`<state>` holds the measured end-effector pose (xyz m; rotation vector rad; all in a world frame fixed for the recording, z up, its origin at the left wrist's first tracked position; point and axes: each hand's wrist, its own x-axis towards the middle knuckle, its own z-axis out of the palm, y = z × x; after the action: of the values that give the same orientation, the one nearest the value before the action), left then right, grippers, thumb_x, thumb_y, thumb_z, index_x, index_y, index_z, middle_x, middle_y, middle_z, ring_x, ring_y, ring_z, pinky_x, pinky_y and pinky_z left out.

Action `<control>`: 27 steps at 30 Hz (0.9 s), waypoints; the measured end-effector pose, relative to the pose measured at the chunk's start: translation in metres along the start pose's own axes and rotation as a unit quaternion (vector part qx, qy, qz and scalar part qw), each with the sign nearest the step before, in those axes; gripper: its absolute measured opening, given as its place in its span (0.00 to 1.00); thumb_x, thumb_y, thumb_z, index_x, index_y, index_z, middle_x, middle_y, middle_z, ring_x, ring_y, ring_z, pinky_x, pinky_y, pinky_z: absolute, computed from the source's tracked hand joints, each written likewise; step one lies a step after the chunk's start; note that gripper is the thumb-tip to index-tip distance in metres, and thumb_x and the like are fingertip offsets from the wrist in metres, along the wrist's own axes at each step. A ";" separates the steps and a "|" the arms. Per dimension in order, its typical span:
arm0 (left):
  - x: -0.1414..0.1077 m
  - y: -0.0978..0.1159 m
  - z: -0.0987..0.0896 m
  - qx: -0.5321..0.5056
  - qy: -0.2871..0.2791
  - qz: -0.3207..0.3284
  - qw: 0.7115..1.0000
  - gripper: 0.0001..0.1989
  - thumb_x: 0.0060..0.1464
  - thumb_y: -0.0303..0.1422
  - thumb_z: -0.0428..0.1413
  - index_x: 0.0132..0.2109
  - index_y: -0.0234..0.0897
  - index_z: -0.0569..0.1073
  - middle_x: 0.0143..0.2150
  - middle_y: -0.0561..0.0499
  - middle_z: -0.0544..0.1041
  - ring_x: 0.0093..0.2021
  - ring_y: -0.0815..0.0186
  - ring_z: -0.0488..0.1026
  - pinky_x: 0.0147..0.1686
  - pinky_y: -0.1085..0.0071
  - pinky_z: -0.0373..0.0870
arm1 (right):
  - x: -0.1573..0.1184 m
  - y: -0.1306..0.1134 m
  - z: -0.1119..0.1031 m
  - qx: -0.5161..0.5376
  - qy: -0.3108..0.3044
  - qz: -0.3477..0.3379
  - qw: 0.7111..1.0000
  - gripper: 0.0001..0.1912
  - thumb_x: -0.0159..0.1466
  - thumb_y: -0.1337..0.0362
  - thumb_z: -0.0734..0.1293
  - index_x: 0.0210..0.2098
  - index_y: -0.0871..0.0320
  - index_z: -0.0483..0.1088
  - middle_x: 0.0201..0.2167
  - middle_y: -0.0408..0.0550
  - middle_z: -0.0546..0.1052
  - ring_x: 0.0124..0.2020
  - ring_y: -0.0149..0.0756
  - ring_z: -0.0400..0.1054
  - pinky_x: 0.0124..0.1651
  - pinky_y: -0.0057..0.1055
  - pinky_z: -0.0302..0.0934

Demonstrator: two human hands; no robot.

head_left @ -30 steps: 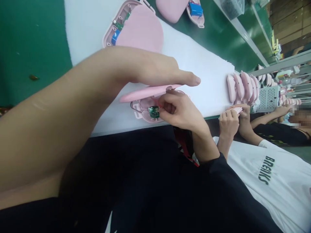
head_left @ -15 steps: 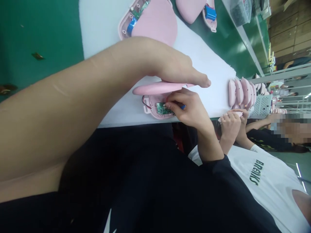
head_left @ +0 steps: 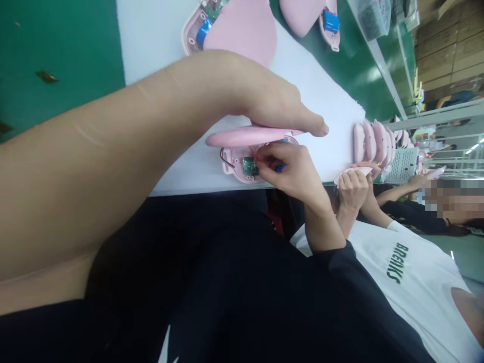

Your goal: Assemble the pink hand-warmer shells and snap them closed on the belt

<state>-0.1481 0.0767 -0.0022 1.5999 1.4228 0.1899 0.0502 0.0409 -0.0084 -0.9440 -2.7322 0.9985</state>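
Observation:
My left hand (head_left: 278, 108) holds a pink shell half (head_left: 242, 137) tilted up on its edge; most of its fingers are hidden behind the arm and shell. Just below lies an open pink housing (head_left: 238, 172) with a small green circuit board (head_left: 249, 166) and dark and red wires at its left end. My right hand (head_left: 289, 166) is pinched at the board, with fingertips on a thin red wire. Something blue shows beneath its fingers. Both housing parts are over the front edge area of the white mat (head_left: 181, 169).
Another opened pink housing (head_left: 189, 38) with a blue part lies behind my left arm, beside a pink shell (head_left: 242, 30). Farther back are a pink shell (head_left: 300, 15) and a blue battery (head_left: 331, 21). At right, several pink shells (head_left: 374, 141) stand near a person's hands (head_left: 353, 189).
My right hand has shifted slightly left at the board, and a red wire now shows at its fingertips. My left hand keeps the shell raised. The neighbouring person's hands have moved slightly left.

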 end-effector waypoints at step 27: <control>-0.014 0.018 0.007 0.025 0.015 0.054 0.998 0.47 0.52 0.77 0.42 0.41 0.41 0.85 0.33 0.41 0.80 0.40 0.46 0.78 0.54 0.46 0.69 | -0.013 0.040 0.015 -0.062 0.121 -0.123 0.983 0.10 0.73 0.68 0.70 0.41 0.53 0.86 0.36 0.41 0.86 0.38 0.33 0.80 0.46 0.29 0.75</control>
<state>-0.1360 0.0635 0.0135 1.7229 1.3737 0.2444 0.0774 0.0489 -0.0425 -0.6687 -2.6449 0.6327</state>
